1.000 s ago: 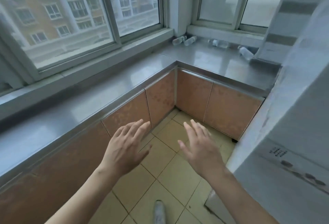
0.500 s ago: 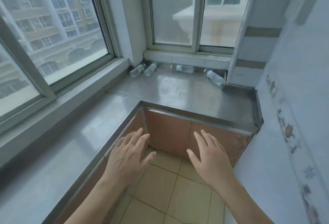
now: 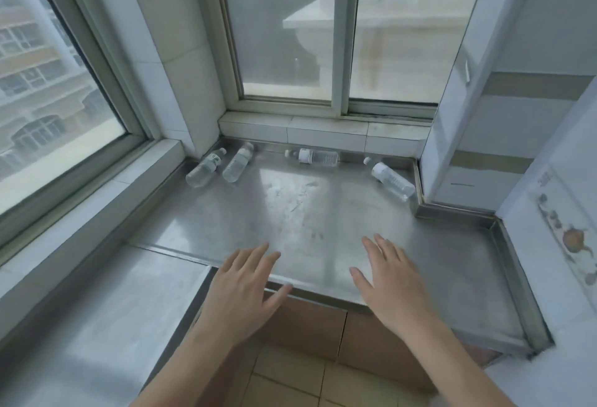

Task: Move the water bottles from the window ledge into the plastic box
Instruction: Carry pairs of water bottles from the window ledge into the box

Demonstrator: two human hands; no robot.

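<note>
Head view: we count four bottles (image 3: pixel 312 157) lying on the ledge (image 3: pixel 323 212) along its window side. Our left hand (image 3: pixel 240 293) and right hand (image 3: pixel 392 287) hover over its near edge, fingers spread, empty, well short of the bottles.

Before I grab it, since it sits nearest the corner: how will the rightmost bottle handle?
The rightmost bottle lies on its side on smooth steel, so a nudge would probably roll it. It looks clear and possibly full, so perhaps weighty. The thin plastic may flex.

Four water bottles (image 3: pixel 326 157) lying beyond the fingertips, two open hands (image 3: pixel 240 296), two windows (image 3: pixel 323 28)
</note>
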